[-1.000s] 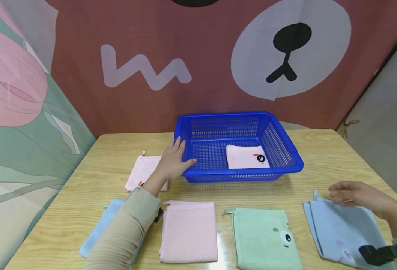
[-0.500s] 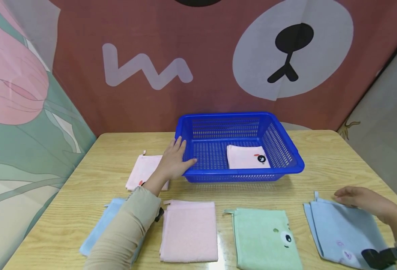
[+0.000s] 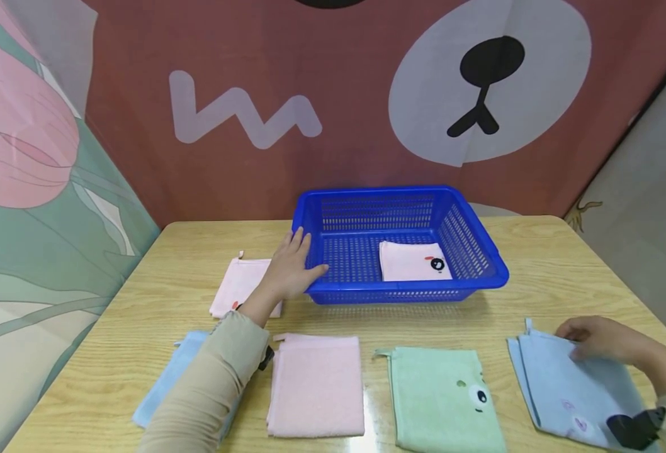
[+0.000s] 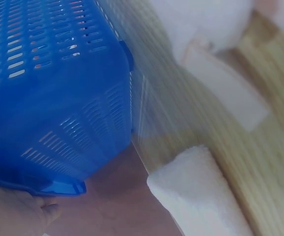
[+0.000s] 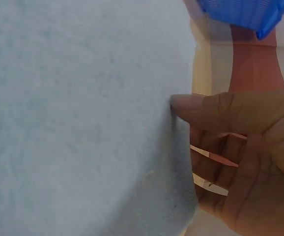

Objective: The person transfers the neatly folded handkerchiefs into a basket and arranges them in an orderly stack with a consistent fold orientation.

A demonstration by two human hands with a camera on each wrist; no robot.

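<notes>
A blue plastic basket (image 3: 401, 294) with slotted sides stands at the back of the table. My left hand (image 3: 291, 269) rests on its left rim, fingers straight and spread, thumb toward the inside; part of that hand (image 4: 14, 211) shows at the rim in the left wrist view. Inside the basket lies a folded pink towel (image 3: 409, 263) with a small printed face. At the right, my right hand (image 3: 607, 340) pinches the far edge of a folded blue towel (image 3: 571, 384). In the right wrist view the thumb (image 5: 201, 108) presses on top of the cloth and the other fingers go beyond its edge.
Along the front lie a folded pink towel (image 3: 317, 390) and a green towel (image 3: 443, 396) with a printed face. A small pink towel (image 3: 239, 280) and another blue towel (image 3: 169, 377) are partly hidden by my left arm. A printed wall hanging (image 3: 242, 182) stands behind the table.
My right hand has come down onto the far edge of the right blue towel, its fingers and thumb now at the cloth. The left hand stays on the basket rim.
</notes>
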